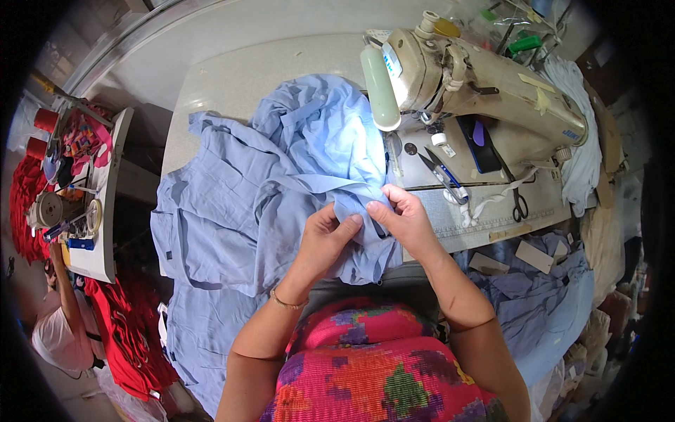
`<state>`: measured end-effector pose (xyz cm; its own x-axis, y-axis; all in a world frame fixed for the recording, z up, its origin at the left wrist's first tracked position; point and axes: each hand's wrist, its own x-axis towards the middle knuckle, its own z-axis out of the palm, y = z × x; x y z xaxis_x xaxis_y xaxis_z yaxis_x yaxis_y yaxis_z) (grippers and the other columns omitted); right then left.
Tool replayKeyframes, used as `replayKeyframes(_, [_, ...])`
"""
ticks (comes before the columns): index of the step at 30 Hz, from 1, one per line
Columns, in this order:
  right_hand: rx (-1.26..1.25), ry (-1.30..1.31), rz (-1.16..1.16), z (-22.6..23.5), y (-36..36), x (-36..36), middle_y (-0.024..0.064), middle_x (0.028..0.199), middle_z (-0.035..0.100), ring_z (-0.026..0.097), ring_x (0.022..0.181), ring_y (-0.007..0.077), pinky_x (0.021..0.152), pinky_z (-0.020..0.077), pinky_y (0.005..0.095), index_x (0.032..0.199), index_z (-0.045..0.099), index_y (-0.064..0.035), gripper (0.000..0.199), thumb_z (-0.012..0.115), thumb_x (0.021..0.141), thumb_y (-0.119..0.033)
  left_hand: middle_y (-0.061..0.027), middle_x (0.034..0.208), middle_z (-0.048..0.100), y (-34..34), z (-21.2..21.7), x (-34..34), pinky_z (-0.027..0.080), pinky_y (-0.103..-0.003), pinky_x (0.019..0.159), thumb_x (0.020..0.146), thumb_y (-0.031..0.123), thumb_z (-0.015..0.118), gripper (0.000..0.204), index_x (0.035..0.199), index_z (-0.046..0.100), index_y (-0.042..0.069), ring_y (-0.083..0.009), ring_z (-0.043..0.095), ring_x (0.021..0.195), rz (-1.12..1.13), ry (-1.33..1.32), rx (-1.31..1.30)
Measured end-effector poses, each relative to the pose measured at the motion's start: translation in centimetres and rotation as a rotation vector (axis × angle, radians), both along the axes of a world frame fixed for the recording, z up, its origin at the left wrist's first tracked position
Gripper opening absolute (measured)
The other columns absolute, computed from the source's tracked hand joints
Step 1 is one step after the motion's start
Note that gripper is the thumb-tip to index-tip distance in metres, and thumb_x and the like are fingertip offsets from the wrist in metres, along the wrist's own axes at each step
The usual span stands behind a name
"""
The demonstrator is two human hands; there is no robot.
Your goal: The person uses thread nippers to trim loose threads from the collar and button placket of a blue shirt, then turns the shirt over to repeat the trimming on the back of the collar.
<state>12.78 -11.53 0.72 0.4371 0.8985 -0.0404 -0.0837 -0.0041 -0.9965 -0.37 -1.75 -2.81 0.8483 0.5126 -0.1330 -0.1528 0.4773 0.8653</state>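
A light blue garment lies bunched over the sewing table, its lower part hanging off the near edge. Close to that edge, my left hand pinches a fold of the cloth between thumb and fingers. Just to its right, my right hand grips the same garment by a band or seam, thumb on top. A small dark piece, perhaps a label, shows between the two hands. The lamp of the sewing machine lights the cloth beyond my hands; the machine stands at the right, its needle area apart from the garment.
Right of my hands lie thread snips, a dark phone and black-handled scissors. More blue cloth with pale tags rests below the table's right side. At the far left, a person sits by another machine with red fabric.
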Motion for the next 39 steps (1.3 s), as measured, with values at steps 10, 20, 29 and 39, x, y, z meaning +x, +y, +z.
replayKeyframes(10, [0.020,0.142,-0.154,-1.7,-0.2,-0.9,-0.0075,0.069,0.048,0.040,0.060,-0.0019,0.050,0.0323,0.0156,0.088,0.054,-0.0054,0.007,0.054,0.089,-0.013,0.0004,0.084,0.063,-1.0,0.7,0.5,0.044,-0.021,0.065,0.088,0.015,0.058,0.016,0.093,0.063,0.001,-0.0047,0.053,0.072,0.118,0.014,0.055])
replayKeyframes(20, [-0.045,-0.441,-0.016,1.1,-1.3,-1.4,0.0000,0.066,0.051,0.046,0.062,0.0051,0.054,0.0399,0.0242,0.088,0.053,-0.0002,0.019,0.061,0.085,-0.017,-0.0043,0.078,0.061,-0.3,3.1,-0.2,0.048,-0.024,0.062,0.093,0.025,0.050,0.033,0.113,0.054,-0.001,-0.0121,0.059,0.068,-0.054,0.004,-0.124])
replayKeyframes(29, [-0.054,0.123,-0.026,-0.8,-0.8,0.0,-0.0058,0.082,0.054,0.046,0.073,0.0004,0.063,0.0396,0.0175,0.100,0.059,-0.0007,0.018,0.054,0.089,-0.015,-0.0036,0.080,0.059,0.3,1.7,-0.6,0.048,-0.023,0.065,0.092,0.019,0.052,0.023,0.106,0.054,0.001,-0.0101,0.056,0.069,0.048,0.044,0.141])
replayKeyframes(39, [-0.041,0.174,0.025,-1.1,-1.0,0.3,-0.0057,0.086,0.055,0.047,0.078,0.0011,0.068,0.0408,0.0176,0.102,0.059,-0.0002,0.018,0.054,0.090,-0.012,0.0045,0.076,0.054,-0.9,1.6,0.4,0.040,-0.017,0.061,0.083,0.004,0.063,0.009,0.087,0.055,0.003,-0.0022,0.049,0.068,0.107,0.093,0.285])
